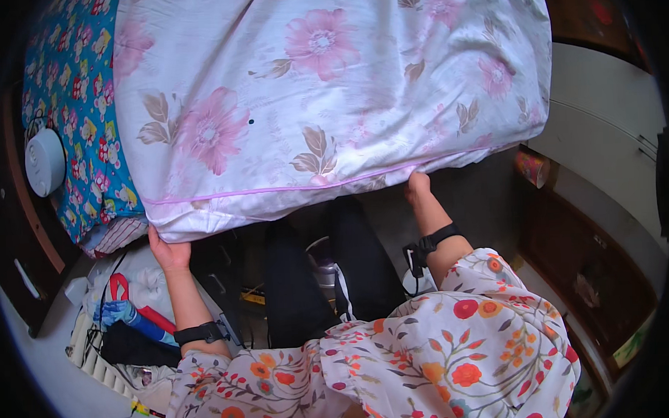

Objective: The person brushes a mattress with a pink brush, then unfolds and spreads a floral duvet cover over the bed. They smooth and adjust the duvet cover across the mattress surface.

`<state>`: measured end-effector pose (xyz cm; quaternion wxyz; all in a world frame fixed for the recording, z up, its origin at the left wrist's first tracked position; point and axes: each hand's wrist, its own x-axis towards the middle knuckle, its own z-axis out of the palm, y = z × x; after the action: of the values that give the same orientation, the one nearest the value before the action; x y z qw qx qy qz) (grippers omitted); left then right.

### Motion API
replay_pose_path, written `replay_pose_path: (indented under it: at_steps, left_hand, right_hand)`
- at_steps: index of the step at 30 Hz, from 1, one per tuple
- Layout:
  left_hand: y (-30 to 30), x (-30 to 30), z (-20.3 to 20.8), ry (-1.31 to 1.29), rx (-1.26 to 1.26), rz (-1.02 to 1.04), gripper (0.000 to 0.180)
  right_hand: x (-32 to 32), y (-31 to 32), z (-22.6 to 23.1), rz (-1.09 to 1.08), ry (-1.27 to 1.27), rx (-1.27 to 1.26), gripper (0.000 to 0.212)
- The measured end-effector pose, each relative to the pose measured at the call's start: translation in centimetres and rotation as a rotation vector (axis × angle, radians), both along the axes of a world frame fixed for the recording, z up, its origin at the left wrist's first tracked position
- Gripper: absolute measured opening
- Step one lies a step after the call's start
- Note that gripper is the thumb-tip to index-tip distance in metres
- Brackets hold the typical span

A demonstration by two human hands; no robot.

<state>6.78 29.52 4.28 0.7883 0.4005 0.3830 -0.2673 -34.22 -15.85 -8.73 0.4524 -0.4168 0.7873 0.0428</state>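
A white bed sheet (266, 160) with large pink flowers, brown leaves and pink piping along its near edge covers the bed in front of me. At its near left corner, my left hand (169, 253) grips the hem, with part of the fingers hidden behind the cloth. My right hand (418, 187) is closed on the near edge farther right, its fingertips tucked under the fabric. Between my hands the edge runs slightly uphill to the right, and the sheet shows soft wrinkles at the upper right.
A blue cartoon-print cloth (88, 114) lies left of the sheet, with a round white device (45, 161) on it. A white drawer cabinet (603, 104) stands at the right. Below left, a white rack (104, 368) holds bags and cables.
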Motion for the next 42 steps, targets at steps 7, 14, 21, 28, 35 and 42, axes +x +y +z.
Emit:
replay_pose_path:
  at_steps: [7,14,21,28,35,42]
  left_hand:
    - [1.9,1.1,-0.9,-0.041,0.087,-0.123,0.042]
    - [0.4,-1.1,-0.7,-0.281,0.649,-0.324,0.021]
    - [-6.6,-4.3,3.3,-0.507,0.812,-0.656,0.019]
    - [-17.9,-8.7,6.2,-0.869,0.301,-1.176,0.029]
    - [-22.5,-10.9,3.6,-0.577,-0.013,-1.463,0.047]
    - [-23.0,-9.5,0.7,-0.526,-0.237,-1.619,0.045]
  right_hand:
    - [4.7,-3.6,8.0,1.23,0.687,0.461,0.039]
    - [23.6,-2.3,13.6,1.089,-0.344,-0.328,0.02]
    - [32.5,8.8,18.2,1.277,-0.617,-0.154,0.024]
    - [38.3,10.9,21.8,1.781,-1.126,-0.498,0.035]
    - [41.1,2.2,13.1,1.778,0.025,-0.712,0.037]
    - [41.3,-0.7,11.7,1.484,-0.255,-0.494,0.007]
